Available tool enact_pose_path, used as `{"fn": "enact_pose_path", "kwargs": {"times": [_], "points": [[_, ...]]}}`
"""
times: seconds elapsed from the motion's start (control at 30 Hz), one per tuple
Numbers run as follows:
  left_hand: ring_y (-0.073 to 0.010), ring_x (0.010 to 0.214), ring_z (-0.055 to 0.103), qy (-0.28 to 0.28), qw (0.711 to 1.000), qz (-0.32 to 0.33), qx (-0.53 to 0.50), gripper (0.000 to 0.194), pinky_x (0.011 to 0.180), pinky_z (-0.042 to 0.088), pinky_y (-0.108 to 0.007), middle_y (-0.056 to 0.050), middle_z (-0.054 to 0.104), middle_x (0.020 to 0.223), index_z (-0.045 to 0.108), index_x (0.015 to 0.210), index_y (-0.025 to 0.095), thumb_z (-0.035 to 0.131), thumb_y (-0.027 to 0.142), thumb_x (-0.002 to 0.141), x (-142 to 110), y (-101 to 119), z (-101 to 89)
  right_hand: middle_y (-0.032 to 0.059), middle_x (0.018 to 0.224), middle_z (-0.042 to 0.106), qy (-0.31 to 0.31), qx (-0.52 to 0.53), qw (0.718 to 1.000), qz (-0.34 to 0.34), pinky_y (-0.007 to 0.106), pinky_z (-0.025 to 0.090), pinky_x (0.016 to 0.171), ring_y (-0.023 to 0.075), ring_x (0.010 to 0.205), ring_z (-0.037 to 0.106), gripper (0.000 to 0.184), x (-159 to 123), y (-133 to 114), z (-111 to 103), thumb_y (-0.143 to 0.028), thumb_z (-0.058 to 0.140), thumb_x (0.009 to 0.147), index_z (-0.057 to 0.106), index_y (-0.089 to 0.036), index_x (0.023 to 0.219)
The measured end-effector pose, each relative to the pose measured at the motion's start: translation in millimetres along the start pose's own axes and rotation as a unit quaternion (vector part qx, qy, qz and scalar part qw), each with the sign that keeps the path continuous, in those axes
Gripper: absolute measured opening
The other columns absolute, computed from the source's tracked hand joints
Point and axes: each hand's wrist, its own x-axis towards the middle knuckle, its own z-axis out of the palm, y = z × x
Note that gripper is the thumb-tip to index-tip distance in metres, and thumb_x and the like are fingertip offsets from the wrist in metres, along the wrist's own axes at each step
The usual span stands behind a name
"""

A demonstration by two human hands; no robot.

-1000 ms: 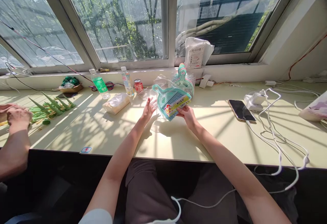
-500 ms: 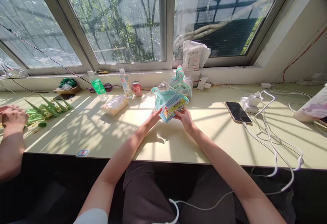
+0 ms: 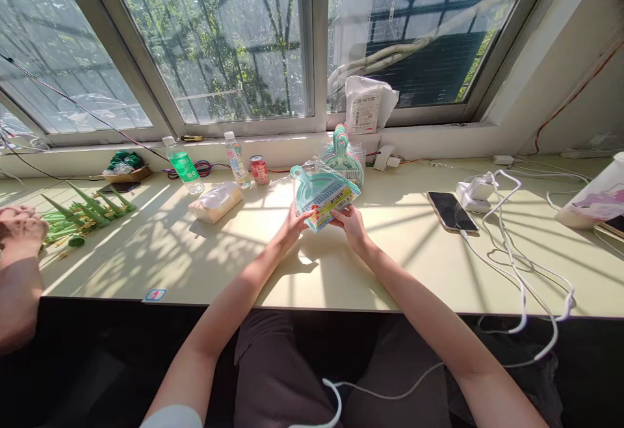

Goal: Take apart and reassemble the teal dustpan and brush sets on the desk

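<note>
A teal mini dustpan and brush set (image 3: 319,192) with a yellow label is held just above the pale yellow table (image 3: 195,265). My left hand (image 3: 292,224) grips its lower left edge. My right hand (image 3: 351,223) grips its lower right edge by the label. Behind it lies a stack of similar teal sets in clear plastic bags (image 3: 346,158).
A tissue pack (image 3: 215,201), two bottles (image 3: 182,164) and a red can (image 3: 259,169) stand at the back left. A phone (image 3: 452,211) and white charger cables (image 3: 517,259) lie to the right. Another person's hands (image 3: 17,231) rest at far left by green pointed pieces (image 3: 85,210).
My left hand has come in from open air and closed on the set's left edge. The set has lowered slightly toward me.
</note>
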Motion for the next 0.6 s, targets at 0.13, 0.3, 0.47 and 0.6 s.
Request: {"fn": "enact_pose_path", "kwargs": {"times": [0.13,0.3,0.47,0.6], "points": [[-0.0347,0.116,0.076,0.018,1.000,0.008,0.013,0.084,0.089,0.067,-0.046,-0.011,0.077,0.134,0.061,0.153,0.029,0.092,0.045,0.076,4,-7,-1.7,0.0096,0.108,0.085,0.000,-0.002,1.000,0.001,0.056,0.071,0.105,0.0343,0.108,0.082,0.046,0,3,-1,-0.036,0.101,0.068,0.071,-0.022,0.099],[-0.0352,0.129,0.071,0.089,0.995,0.051,0.013,0.090,0.099,0.065,-0.044,-0.013,0.075,0.138,0.055,0.151,0.025,0.098,0.041,0.074,5,-24,3.0,0.0086,0.106,0.085,0.002,0.007,1.000,-0.003,0.053,0.073,0.099,0.0336,0.103,0.083,0.045,2,9,-2,-0.036,0.101,0.066,0.072,-0.023,0.098],[-0.0374,0.118,0.078,0.040,0.999,-0.008,0.028,0.094,0.098,0.065,-0.053,-0.017,0.076,0.138,0.053,0.146,0.024,0.102,0.054,0.072,-6,-29,14.3,0.0079,0.103,0.085,0.018,0.025,0.999,-0.010,0.052,0.075,0.091,0.0340,0.100,0.084,0.046,7,12,-5,-0.037,0.102,0.065,0.071,-0.023,0.096],[-0.0409,0.123,0.076,0.024,0.999,-0.039,0.006,0.078,0.090,0.066,-0.052,-0.019,0.071,0.149,0.061,0.145,0.026,0.091,0.064,0.084,-6,-23,16.7,0.0086,0.104,0.085,0.030,0.039,0.999,-0.014,0.051,0.074,0.092,0.0348,0.102,0.084,0.046,8,14,-5,-0.037,0.101,0.068,0.070,-0.024,0.099]]}}
